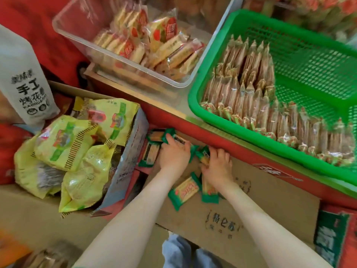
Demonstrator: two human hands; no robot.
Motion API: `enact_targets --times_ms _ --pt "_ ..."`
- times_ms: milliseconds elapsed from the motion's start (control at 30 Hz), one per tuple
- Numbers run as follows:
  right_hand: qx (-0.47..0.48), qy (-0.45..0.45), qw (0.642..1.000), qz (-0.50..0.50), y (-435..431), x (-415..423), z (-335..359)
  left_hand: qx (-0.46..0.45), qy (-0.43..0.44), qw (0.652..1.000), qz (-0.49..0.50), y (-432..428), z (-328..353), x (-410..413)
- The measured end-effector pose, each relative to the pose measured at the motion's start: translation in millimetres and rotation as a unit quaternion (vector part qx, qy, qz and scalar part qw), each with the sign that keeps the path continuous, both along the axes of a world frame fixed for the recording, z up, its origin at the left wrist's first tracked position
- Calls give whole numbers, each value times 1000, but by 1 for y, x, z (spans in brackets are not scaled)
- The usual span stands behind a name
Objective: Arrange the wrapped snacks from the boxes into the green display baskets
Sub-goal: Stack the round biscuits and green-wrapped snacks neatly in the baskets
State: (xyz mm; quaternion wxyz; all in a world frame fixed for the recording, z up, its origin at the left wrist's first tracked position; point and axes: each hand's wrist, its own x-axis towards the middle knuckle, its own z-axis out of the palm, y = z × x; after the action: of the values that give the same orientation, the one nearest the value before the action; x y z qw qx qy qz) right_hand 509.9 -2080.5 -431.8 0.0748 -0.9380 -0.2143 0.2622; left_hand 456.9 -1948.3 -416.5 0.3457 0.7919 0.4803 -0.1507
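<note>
Green-edged wrapped snacks [184, 192] lie loose on a cardboard box flap [251, 206] below the shelf. My left hand [173, 153] reaches into the open box and curls over a snack pack [156, 136]. My right hand [217, 165] grips another green-wrapped snack [203, 154] just beside it. The green display basket [218, 31] stands up on the right, with rows of the same snacks [251, 93] packed upright along its near and left sides. The far right part of the basket holds nothing.
A clear plastic bin [63, 22] of red-labelled cracker packs sits on the shelf left of the basket. An open carton with several yellow snack bags [77, 151] stands at the left, with a white paper bag [25, 84] behind it. The red shelf edge [241, 140] runs diagonally.
</note>
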Motion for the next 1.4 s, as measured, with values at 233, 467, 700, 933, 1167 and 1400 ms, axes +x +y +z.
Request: enact_targets --times_ms 233,467,700,933,1167,1400 --pt "105 22 992 -73 -19 0 12 -36 33 996 81 -9 -6 24" --pt "24 39 997 -59 -37 -25 22 -42 15 996 71 -25 -1 23" --pt "-24 175 972 -157 -40 -38 12 62 12 990 -128 -38 5 2" --pt "40 197 955 -217 -54 -36 10 138 -167 944 -247 -45 17 -35" --pt "104 144 963 -202 -77 -42 15 62 3 913 -404 -49 7 -86" --pt "209 157 938 -227 -114 -46 46 70 106 915 -384 -69 14 -69"
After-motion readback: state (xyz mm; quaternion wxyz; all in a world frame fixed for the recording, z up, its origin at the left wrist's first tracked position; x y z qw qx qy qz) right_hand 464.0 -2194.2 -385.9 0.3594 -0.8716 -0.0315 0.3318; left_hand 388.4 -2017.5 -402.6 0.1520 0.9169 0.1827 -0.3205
